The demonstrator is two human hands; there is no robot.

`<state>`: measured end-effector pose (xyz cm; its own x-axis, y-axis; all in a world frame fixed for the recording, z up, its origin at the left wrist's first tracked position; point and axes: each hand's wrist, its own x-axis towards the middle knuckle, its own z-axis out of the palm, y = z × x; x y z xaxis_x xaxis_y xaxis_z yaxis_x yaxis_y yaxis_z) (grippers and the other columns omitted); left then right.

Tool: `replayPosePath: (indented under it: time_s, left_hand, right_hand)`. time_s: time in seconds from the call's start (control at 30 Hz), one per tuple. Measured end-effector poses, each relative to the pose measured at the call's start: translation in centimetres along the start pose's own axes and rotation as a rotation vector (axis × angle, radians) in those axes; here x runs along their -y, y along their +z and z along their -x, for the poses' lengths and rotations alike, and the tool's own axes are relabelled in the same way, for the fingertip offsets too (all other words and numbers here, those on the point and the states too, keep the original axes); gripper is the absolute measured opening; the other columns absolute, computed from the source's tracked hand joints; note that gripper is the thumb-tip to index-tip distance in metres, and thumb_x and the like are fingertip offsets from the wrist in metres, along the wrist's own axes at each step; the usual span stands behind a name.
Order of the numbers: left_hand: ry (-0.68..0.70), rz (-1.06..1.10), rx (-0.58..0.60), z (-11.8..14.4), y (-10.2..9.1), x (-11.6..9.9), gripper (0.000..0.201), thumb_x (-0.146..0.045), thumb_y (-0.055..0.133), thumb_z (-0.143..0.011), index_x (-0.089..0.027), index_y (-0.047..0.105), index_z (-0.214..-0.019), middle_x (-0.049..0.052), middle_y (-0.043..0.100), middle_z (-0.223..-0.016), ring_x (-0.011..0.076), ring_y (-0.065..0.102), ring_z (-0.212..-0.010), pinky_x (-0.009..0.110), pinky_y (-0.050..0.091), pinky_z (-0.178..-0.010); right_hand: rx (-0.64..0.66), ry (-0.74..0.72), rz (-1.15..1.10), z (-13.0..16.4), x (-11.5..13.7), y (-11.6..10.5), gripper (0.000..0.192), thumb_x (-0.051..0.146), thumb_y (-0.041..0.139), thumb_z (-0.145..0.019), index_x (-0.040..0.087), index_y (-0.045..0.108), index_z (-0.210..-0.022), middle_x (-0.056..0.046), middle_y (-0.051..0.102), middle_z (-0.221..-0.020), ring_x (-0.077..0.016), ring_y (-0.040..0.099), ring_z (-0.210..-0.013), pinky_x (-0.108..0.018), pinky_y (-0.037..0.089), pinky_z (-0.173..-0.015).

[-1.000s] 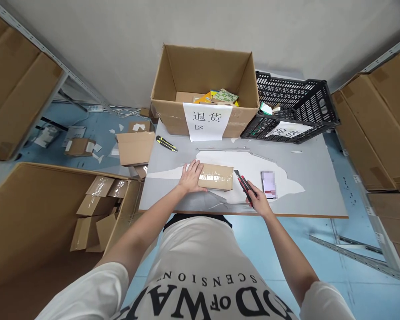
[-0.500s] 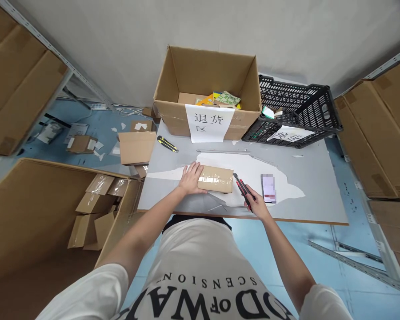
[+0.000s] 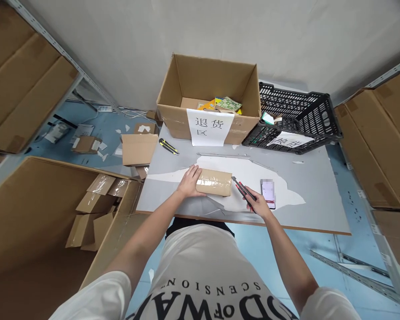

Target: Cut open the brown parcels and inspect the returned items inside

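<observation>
A person in a white printed T-shirt is standing at a grey worktop and looking down at both bare hands. The left hand is lying flat with fingers spread over the left end of a small taped cardboard parcel, pressing it against the worktop. The parcel is sitting near the front edge, about midway across, on a white patch where the grey surface has peeled. The right hand is curling closed around the handle of a red and black utility knife, whose tip is pointing at the parcel's right end and lying just beside it; whether the blade is touching the cardboard cannot be told. A smartphone is lying face up just right of the knife. Farther back, a large open cardboard box is standing at the rear of the worktop with a white paper sign bearing Chinese characters taped to its front and colourful items inside. A black plastic crate is sitting tilted beside it on the right. A yellow and black utility knife is resting near the worktop's left rear corner. On the left, a big carton on the floor is holding flattened cardboard pieces.
</observation>
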<state>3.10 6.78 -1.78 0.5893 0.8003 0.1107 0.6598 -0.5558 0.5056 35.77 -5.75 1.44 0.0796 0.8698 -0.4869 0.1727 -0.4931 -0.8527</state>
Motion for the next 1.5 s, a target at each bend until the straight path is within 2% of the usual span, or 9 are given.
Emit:
replayPosePath:
  time_s: [0.4,0.87,1.07,1.2,1.4,1.5]
  left_hand:
    - [0.012,0.021,-0.033,0.0,0.2,0.0,0.115,-0.067,0.075,-0.044,-0.009,0.037,-0.135,0.023,0.037,-0.138,0.0408,0.023,-0.135,0.053,0.025,-0.11]
    - [-0.025,0.068,0.002,0.1,0.3,0.0,0.114,-0.058,0.08,-0.044,-0.01,0.034,-0.136,0.022,0.032,-0.142,0.0404,0.02,-0.137,0.052,0.025,-0.111]
    - [-0.041,0.089,0.026,0.1,0.3,-0.1,0.116,-0.057,0.081,-0.042,-0.008,0.034,-0.137,0.023,0.031,-0.143,0.0406,0.018,-0.137,0.051,0.029,-0.109]
    - [-0.07,0.085,0.047,0.2,0.2,-0.2,0.117,-0.059,0.08,-0.043,-0.012,0.032,-0.139,0.021,0.03,-0.144,0.0402,0.017,-0.138,0.053,0.031,-0.107]
    - [-0.07,0.096,0.043,0.1,0.2,-0.2,0.116,-0.056,0.081,-0.043,-0.012,0.032,-0.138,0.022,0.029,-0.145,0.0398,0.016,-0.138,0.052,0.033,-0.105]
    - [-0.074,0.107,0.042,0.1,0.2,-0.3,0.115,-0.055,0.081,-0.043,-0.013,0.032,-0.139,0.021,0.029,-0.145,0.0397,0.016,-0.138,0.053,0.034,-0.104]
  right_hand:
    - [0.051,0.01,0.015,0.1,0.0,-0.2,0.073,0.055,0.06,-0.076,0.023,0.041,-0.139,0.0,0.06,-0.076,-0.005,0.045,-0.039,-0.019,0.037,-0.033]
    - [-0.02,0.011,-0.022,2.1,-0.8,1.0,0.075,0.053,0.062,-0.075,0.021,0.041,-0.139,-0.001,0.061,-0.072,-0.0066,0.044,-0.039,-0.021,0.035,-0.033]
    - [-0.022,0.034,-0.024,2.7,-1.0,1.2,0.075,0.052,0.063,-0.076,0.022,0.039,-0.141,0.0,0.061,-0.07,-0.0067,0.045,-0.039,-0.02,0.036,-0.033]
    - [-0.033,0.058,-0.04,3.4,-1.0,1.6,0.076,0.053,0.063,-0.076,0.023,0.038,-0.141,0.0,0.06,-0.07,-0.0069,0.045,-0.039,-0.02,0.035,-0.032]
    - [-0.081,0.076,-0.044,4.2,-0.9,2.3,0.083,0.056,0.065,-0.072,0.021,0.037,-0.142,0.0,0.061,-0.07,-0.0076,0.046,-0.039,-0.021,0.036,-0.032]
    - [-0.085,0.07,-0.026,5.1,-1.2,2.5,0.081,0.056,0.064,-0.073,0.02,0.038,-0.141,0.0,0.061,-0.071,-0.0076,0.046,-0.039,-0.022,0.037,-0.033]
